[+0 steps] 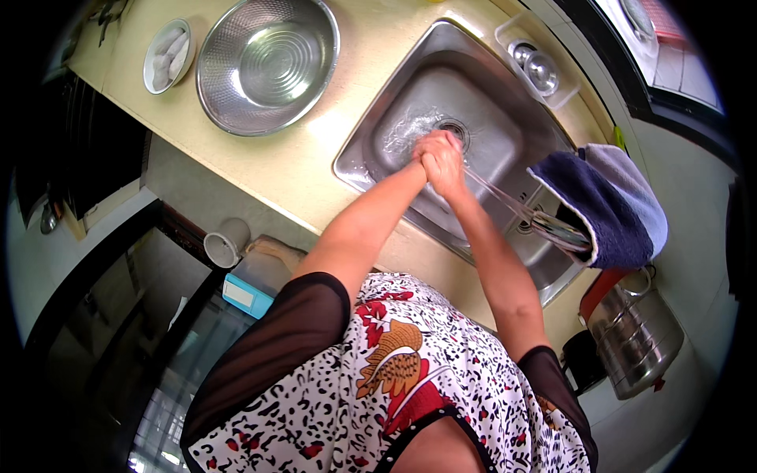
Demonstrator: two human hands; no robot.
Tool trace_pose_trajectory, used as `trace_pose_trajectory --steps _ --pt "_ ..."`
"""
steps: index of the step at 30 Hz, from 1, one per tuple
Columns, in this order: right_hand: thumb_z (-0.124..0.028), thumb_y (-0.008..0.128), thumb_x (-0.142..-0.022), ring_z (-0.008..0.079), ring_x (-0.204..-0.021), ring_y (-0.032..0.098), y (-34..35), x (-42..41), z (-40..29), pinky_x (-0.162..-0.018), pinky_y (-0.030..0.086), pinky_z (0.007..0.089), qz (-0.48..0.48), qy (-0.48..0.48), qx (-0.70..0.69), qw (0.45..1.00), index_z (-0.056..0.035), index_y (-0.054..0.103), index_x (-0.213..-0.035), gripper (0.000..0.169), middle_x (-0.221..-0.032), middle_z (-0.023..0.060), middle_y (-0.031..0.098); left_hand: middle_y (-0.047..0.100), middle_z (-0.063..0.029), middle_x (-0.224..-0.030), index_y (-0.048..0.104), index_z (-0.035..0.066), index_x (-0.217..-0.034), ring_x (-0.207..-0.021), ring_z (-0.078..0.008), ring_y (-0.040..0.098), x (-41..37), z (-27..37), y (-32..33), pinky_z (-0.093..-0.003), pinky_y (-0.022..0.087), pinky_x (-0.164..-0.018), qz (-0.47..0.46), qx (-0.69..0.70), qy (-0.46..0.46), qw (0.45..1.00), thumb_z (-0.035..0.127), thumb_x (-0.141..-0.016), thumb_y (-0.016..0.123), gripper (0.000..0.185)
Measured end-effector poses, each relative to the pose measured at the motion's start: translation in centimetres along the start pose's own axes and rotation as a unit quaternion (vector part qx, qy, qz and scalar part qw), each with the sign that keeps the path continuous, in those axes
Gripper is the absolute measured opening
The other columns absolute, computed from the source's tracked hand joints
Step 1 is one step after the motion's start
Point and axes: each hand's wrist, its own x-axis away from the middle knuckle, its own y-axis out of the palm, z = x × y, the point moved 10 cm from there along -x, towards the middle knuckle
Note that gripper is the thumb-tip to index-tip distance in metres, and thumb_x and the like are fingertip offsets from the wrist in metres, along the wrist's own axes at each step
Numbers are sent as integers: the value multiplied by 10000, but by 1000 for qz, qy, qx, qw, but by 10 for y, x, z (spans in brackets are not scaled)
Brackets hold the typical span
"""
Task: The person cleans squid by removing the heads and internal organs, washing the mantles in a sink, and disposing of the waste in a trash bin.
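Over the stainless steel sink basin (pixel 502 112), my left hand (pixel 427 145) and my right hand (pixel 445 168) are clasped together. My right hand wraps over the left, covering much of it. Whether anything lies between the palms is hidden. A thin stream of water (pixel 494 189) runs to the hands from the lower right. Just beyond them, water splashes on the basin floor beside the drain (pixel 453 129). The stream comes from a shiny spout (pixel 559 230), partly hidden under a blue and lilac towel (pixel 627 207).
A large metal bowl (pixel 278 65) stands on the cream countertop (pixel 284 171), left of the sink. Beside it, a white bowl (pixel 189 56) holds several pale pieces. Behind the sink sits a clear plastic tray (pixel 565 97) with metal items. A metal pot (pixel 639 337) stands at right.
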Motion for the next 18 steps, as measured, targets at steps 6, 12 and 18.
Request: trace_pose_trajectory --steps 6,12,18 --pt "-286 463 -856 285 -850 638 -7 0 166 -789 481 423 16 192 46 980 -66 691 -826 318 -887 94 687 653 -153 -907 631 64 -871 -791 -313 624 12 15 -55 -448 509 -644 126 205 115 964 227 -845 523 197" --pt "-66 636 -827 109 -656 617 2 34 171 -567 471 242 98 314 -335 883 23 675 -903 123 -766 74 678 658 -52 -841 633 38 -887 -753 -152 651 10 -15 -30 -271 551 -639 -98 623 14 775 80 -863 609 54" --pt "-32 655 -824 111 -654 627 7 32 149 -586 508 226 100 308 -430 843 29 679 -884 89 -766 84 676 653 -108 -838 616 -16 -934 -761 -191 669 19 -32 -30 -294 586 -657 -140 715 -77 681 66 -838 650 131"
